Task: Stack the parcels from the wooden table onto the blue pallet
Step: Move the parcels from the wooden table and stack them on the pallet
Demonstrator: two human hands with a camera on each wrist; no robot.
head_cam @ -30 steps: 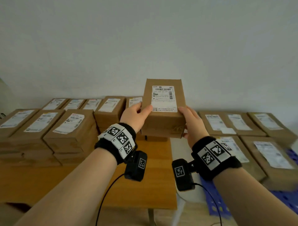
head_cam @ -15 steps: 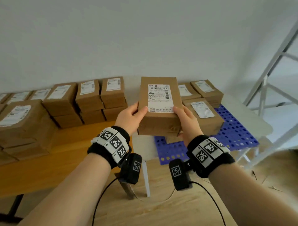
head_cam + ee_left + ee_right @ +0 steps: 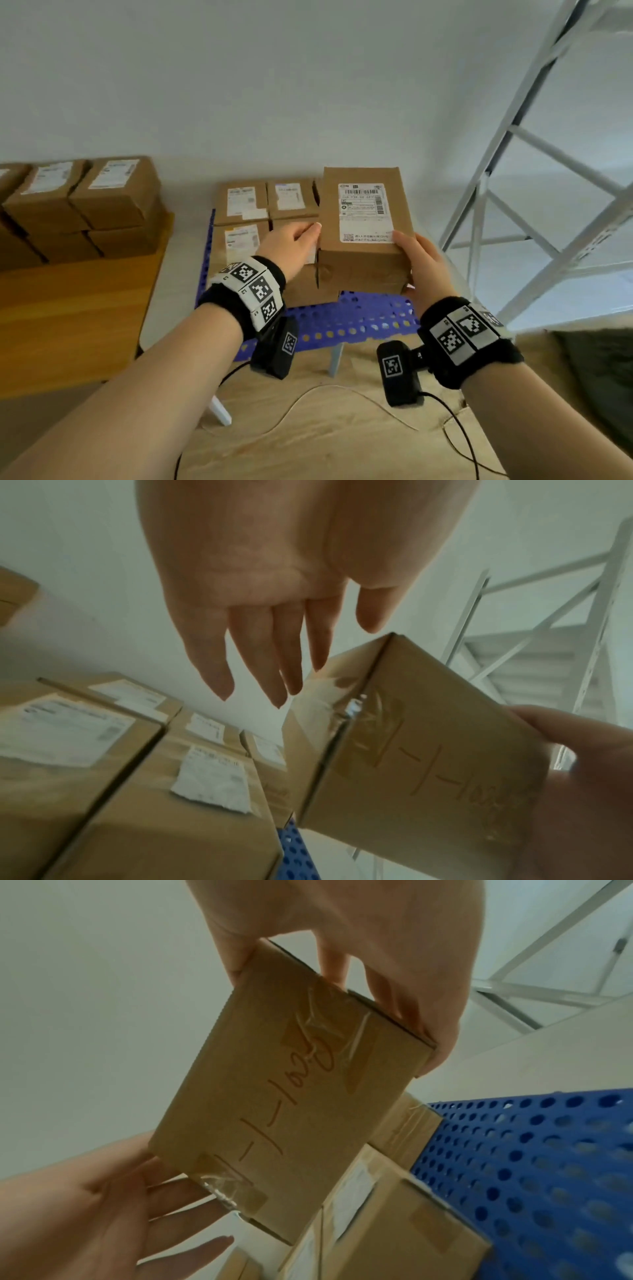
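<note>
I hold a brown cardboard parcel with a white label, in the air over the front right of the blue pallet. My right hand grips its right end, thumb on top and fingers underneath. My left hand lies at the parcel's left side with straight fingers, the fingertips just touching the cardboard. Several labelled parcels lie on the pallet behind and left of the held one. More parcels are stacked on the wooden table at the left.
The pallet sits on a white table with a leg showing below. A white metal shelf frame stands close on the right. A white wall is behind. Thin cables trail over the wooden floor.
The parcel has travelled right from above the wooden table to over the blue pallet and come lower. My left hand has loosened from a curled hold to straight fingers at the parcel's side.
</note>
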